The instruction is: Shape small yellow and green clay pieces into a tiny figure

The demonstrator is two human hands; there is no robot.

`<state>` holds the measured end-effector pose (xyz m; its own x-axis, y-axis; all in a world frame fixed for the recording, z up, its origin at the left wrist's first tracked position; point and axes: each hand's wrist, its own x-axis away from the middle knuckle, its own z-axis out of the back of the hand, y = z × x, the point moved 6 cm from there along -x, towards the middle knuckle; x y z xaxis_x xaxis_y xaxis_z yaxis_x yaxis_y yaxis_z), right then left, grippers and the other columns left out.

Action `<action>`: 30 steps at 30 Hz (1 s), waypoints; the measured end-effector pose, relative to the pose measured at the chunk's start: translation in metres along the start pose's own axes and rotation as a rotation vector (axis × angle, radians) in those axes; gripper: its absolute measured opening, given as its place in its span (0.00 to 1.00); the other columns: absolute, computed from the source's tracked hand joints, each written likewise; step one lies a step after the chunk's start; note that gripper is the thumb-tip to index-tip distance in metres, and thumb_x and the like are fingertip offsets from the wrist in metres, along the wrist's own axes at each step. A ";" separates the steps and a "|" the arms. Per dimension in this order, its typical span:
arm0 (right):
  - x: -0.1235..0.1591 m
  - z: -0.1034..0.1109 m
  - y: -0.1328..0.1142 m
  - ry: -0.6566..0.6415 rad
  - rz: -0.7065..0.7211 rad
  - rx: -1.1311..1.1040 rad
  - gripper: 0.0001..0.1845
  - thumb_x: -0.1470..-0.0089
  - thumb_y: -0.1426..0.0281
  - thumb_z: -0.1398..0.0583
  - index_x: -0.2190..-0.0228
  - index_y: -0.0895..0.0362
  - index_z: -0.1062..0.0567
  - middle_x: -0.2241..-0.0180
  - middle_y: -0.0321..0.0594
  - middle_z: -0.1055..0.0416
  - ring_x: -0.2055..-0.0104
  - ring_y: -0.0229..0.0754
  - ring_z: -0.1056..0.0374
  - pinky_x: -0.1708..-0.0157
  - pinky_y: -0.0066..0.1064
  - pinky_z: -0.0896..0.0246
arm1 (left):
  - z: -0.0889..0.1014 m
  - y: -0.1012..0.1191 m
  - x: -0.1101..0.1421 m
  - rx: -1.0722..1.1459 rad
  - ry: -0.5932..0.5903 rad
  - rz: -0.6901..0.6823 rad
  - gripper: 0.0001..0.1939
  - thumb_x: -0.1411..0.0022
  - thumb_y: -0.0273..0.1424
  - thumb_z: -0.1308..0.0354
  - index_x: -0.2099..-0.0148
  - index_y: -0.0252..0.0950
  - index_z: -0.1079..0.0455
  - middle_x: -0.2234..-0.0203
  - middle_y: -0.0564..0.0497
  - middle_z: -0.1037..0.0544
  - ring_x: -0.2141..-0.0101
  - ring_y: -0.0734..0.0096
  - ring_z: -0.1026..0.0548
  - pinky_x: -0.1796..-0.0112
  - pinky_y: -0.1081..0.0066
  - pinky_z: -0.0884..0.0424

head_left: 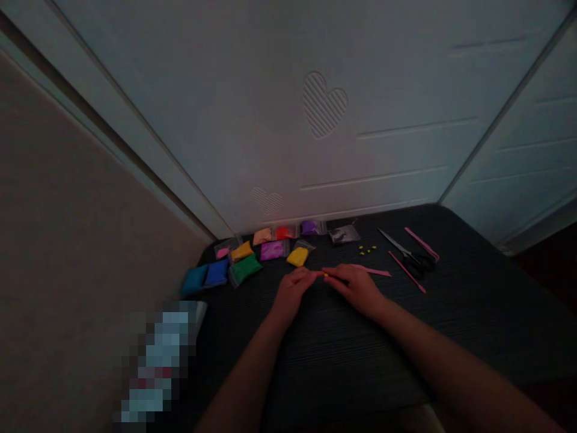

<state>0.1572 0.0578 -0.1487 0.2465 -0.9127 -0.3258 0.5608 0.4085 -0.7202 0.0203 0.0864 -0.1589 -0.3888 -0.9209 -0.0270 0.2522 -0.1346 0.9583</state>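
A small yellow piece of clay (326,275) shows at the meeting fingertips of both hands, just above the dark table. My left hand (291,293) is closed, its fingertips at the piece from the left. From the other side, my right hand (358,290) pinches it between closed fingers. Several tiny yellow clay bits (368,250) lie beyond my right hand. A flat pink tool (376,272) sticks out from behind that hand, partly hidden. The nearest bag, of yellow clay (298,257), lies beyond my left hand.
Black-handled scissors (403,249) lie right of the bits, between a thin pink stick (408,272) and pink tweezers-like tool (422,243). Several clay bags, including green (246,269) and blue (217,273), line the back left. A white panel (279,120) rises behind the table (333,367). A blurred-out object (162,361) stands left.
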 end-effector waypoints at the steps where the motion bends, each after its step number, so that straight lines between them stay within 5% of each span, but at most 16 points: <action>1: 0.000 0.000 0.001 0.000 -0.004 0.002 0.15 0.48 0.66 0.46 0.58 0.55 0.30 0.67 0.39 0.29 0.65 0.38 0.34 0.63 0.30 0.41 | -0.001 0.000 0.000 0.011 -0.007 0.004 0.15 0.43 0.36 0.51 0.59 0.37 0.28 0.72 0.52 0.33 0.68 0.70 0.34 0.64 0.71 0.40; 10: 0.001 -0.002 -0.001 -0.007 -0.027 0.011 0.22 0.52 0.63 0.43 0.53 0.54 0.36 0.69 0.36 0.31 0.67 0.36 0.36 0.65 0.29 0.41 | -0.009 0.002 0.002 0.073 -0.101 0.024 0.14 0.44 0.37 0.51 0.60 0.38 0.27 0.74 0.53 0.35 0.69 0.72 0.35 0.66 0.71 0.42; 30: 0.001 0.006 -0.005 -0.010 -0.001 0.117 0.28 0.56 0.59 0.41 0.53 0.53 0.38 0.66 0.37 0.32 0.64 0.40 0.36 0.64 0.32 0.41 | -0.009 0.002 0.001 0.135 -0.089 0.010 0.15 0.43 0.36 0.52 0.63 0.37 0.26 0.72 0.52 0.36 0.70 0.72 0.37 0.66 0.72 0.43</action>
<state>0.1598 0.0554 -0.1415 0.2534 -0.9136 -0.3180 0.6494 0.4043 -0.6440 0.0285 0.0815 -0.1591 -0.4652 -0.8852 0.0024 0.1378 -0.0697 0.9880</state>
